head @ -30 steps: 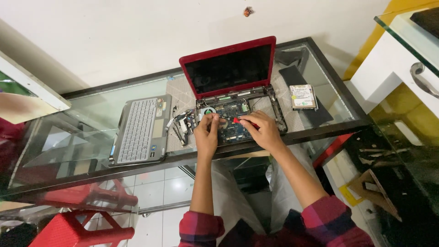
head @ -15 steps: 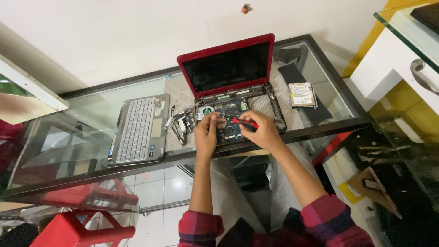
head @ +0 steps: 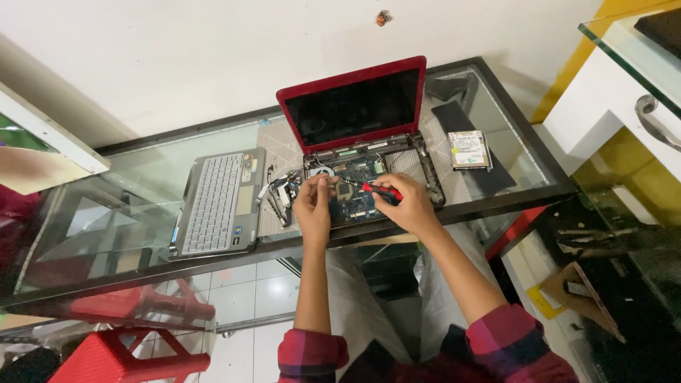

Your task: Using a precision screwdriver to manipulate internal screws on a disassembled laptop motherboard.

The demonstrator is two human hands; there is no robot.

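**Hands working inside an opened red laptop**

Head view: At the centre of the frame a red laptop (head: 369,135) is sitting on a glass table (head: 106,234), its lid standing up and its base stripped so the blue circuit board (head: 352,198) is showing. The right hand (head: 408,206) is closing around a red-handled screwdriver (head: 374,189), pointing its tip left onto the board. The left hand (head: 313,209) is resting on the board's left part, fingers curled down as if pinching something small; I cannot tell what, if anything, it is gripping.

The screwdriver looks light, stiff and slim, and is best taken at the handle. The board looks thin, rigid and fragile, so it is probably safest handled by its edges, not by the parts on it. The laptop's shell is looking like hard, glossy plastic, and the screen is dark.

Left of centre, a grey keyboard panel (head: 216,206) is lying flat on the glass, apart from the laptop. At upper right a flat metal drive (head: 469,150) is lying on a black pad (head: 472,145). Red stools (head: 142,347) are showing through the glass at lower left.
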